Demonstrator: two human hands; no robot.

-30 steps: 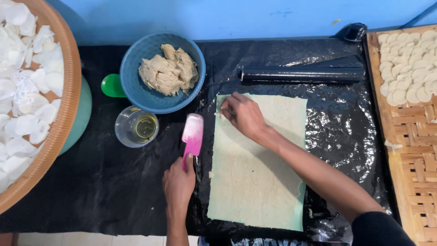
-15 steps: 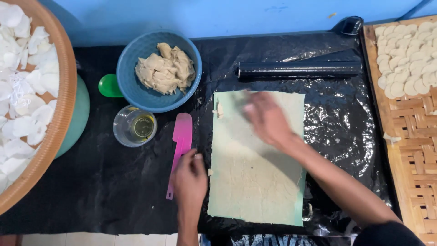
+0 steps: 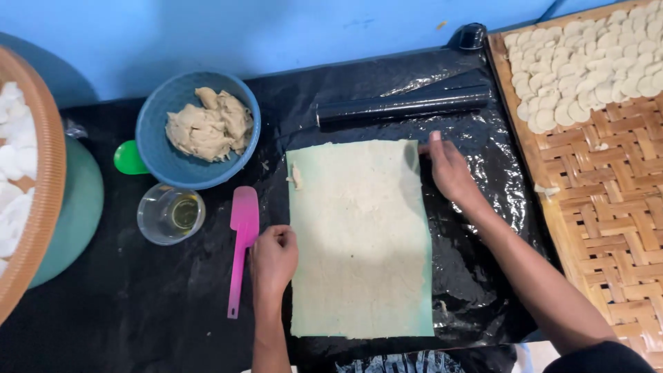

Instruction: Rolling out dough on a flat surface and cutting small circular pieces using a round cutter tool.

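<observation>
Pale greenish rectangular sheet of rolled dough (image 3: 359, 238) lying flat on black plastic film (image 3: 483, 262), a bare hand at each long edge.

Its long axis runs away from the person, the near short edge by the body and the far short edge just short of a black rolling pin (image 3: 404, 106) that lies crosswise. The left hand (image 3: 274, 259) sits at the sheet's left edge about midway along, fingers curled together on the rim; whether they pinch it I cannot tell. The right hand (image 3: 449, 169) rests at the far right corner, fingers together and laid flat, touching the edge. A pink plastic spatula (image 3: 241, 242) lies just left of the left hand, parallel to the sheet. The right forearm is cut off at the lower frame edge, and the sheet's near right corner fades into glare on the film.
</observation>
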